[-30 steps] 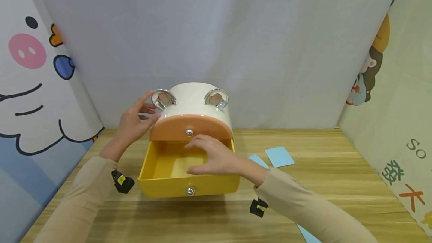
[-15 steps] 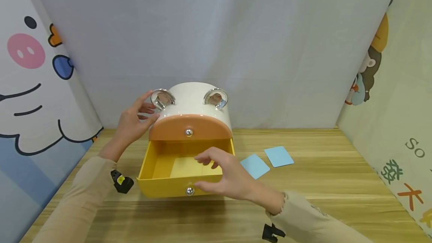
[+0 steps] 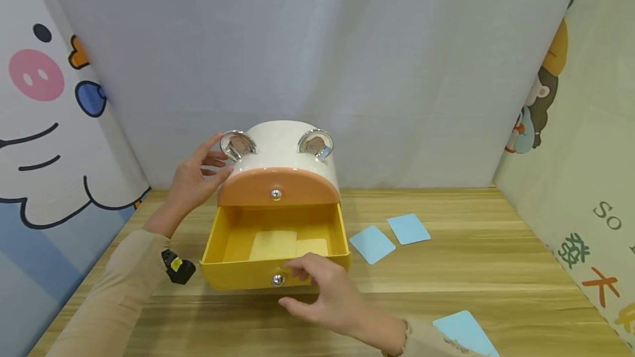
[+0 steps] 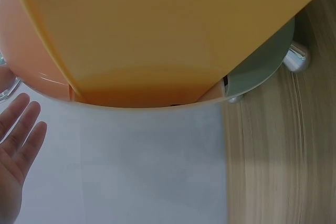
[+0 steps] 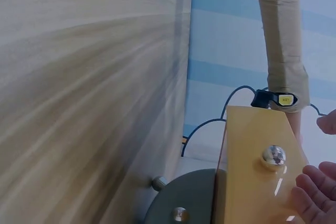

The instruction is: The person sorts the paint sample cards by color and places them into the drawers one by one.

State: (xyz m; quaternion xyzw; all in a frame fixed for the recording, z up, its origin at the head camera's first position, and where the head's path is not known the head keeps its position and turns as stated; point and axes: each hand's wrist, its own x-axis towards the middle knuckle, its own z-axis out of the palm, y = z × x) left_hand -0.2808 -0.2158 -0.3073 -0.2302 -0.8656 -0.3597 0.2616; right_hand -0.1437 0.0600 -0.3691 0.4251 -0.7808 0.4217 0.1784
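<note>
Right hand (image 3: 329, 299) out of yellow drawer (image 3: 275, 252), fingers relaxed at knob (image 3: 278, 279), holding nothing

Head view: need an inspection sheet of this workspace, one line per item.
Surface: wooden table, light grain.
Job's things: white drawer box with an orange upper drawer closed; yellow lower drawer pulled out, two pale yellow cards lying flat inside.
Clutter: three blue cards on the table to the right of the box, one near the front edge.
Hands: left hand rests on the box's upper left side; right hand is at the yellow drawer's front, fingers by its silver knob.
Cables: dark cable by the left sleeve, right wrist view only.
Surroundings: grey cloth backdrop, cartoon panels at both sides.
</note>
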